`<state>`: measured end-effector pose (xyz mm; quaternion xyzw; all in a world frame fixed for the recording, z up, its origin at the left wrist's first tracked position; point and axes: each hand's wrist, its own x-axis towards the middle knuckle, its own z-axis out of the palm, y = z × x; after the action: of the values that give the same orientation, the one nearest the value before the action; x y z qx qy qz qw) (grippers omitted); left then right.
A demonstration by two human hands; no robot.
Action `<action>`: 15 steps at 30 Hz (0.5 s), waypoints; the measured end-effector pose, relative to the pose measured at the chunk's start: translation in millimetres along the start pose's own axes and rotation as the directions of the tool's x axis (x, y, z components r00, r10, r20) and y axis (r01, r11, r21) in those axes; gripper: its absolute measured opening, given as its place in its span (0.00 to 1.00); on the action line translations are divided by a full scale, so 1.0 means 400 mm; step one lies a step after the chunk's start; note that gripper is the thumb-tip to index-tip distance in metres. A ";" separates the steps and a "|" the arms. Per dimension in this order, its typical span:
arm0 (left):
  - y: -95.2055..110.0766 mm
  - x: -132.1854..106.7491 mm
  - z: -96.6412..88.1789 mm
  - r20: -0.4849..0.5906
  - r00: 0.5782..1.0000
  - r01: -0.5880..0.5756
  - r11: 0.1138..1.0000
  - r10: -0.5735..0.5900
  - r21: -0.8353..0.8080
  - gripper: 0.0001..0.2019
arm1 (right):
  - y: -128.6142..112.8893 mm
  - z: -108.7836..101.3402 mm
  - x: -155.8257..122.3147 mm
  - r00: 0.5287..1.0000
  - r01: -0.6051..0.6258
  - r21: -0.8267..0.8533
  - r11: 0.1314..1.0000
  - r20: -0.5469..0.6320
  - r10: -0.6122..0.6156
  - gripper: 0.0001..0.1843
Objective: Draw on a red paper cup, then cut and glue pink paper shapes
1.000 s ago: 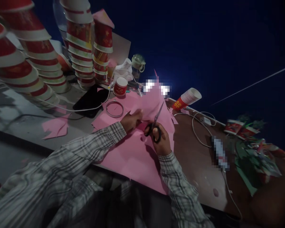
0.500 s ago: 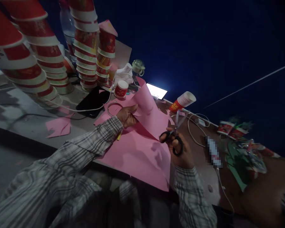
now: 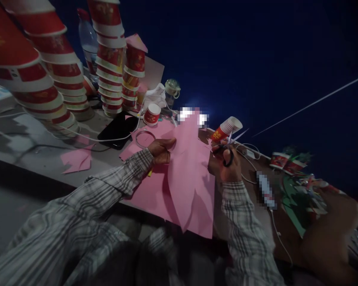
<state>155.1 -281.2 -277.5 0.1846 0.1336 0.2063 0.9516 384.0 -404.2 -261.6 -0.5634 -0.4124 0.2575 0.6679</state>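
Observation:
Closed on the left edge of a curled pink paper sheet (image 3: 183, 163), my left hand (image 3: 161, 150) holds it raised above the table. Below it, another pink sheet (image 3: 204, 216) lies flat and reaches over the table's front edge. Black-handled scissors (image 3: 228, 155) are in my right hand (image 3: 231, 169), fingers through the loops, with the blades pointing up and away to the right, apart from the paper. A roll of tape or similar ring (image 3: 145, 139) rests on pink paper behind my left wrist.
Tall stacks of red and white paper cups (image 3: 109, 75) stand at the left, near a black phone (image 3: 118, 130). A small cup (image 3: 152, 114) and a tilted cup stack (image 3: 228, 128) are farther back. White cables (image 3: 282, 242) cross the right side, by another person's arm (image 3: 331, 234).
The pink sheet has swung from leaning rightward to a narrow, upright curl in my left hand. My right hand has moved up and away with the scissors.

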 end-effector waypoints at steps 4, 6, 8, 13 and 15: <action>-0.022 0.000 0.022 -0.132 0.990 0.045 0.998 -0.040 0.040 0.14 | 0.022 0.062 0.008 0.994 0.022 0.085 0.996 0.103 -0.030 0.27; -0.033 0.001 0.031 -0.159 0.987 0.044 0.996 -0.032 0.075 0.13 | 0.035 0.089 0.005 0.987 0.086 0.020 0.996 0.131 -0.088 0.29; -0.041 0.001 0.035 -0.185 0.983 0.034 0.991 -0.010 0.129 0.11 | 0.045 0.103 -0.006 0.980 0.179 -0.136 0.974 0.114 -0.164 0.34; -0.033 0.006 0.030 -0.287 0.950 -0.002 0.925 0.120 0.381 0.05 | 0.057 0.111 -0.069 0.913 0.406 -0.531 0.744 0.205 -0.352 0.48; -0.016 0.009 0.022 -0.318 0.933 -0.006 0.891 0.168 0.454 0.05 | 0.065 0.118 -0.100 0.892 0.451 -0.597 0.663 0.273 -0.361 0.50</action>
<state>163.5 -287.5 -272.7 0.3637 0.3351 0.2428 0.8345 326.3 -404.8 -296.0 -0.6337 -0.6332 -0.0201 0.4440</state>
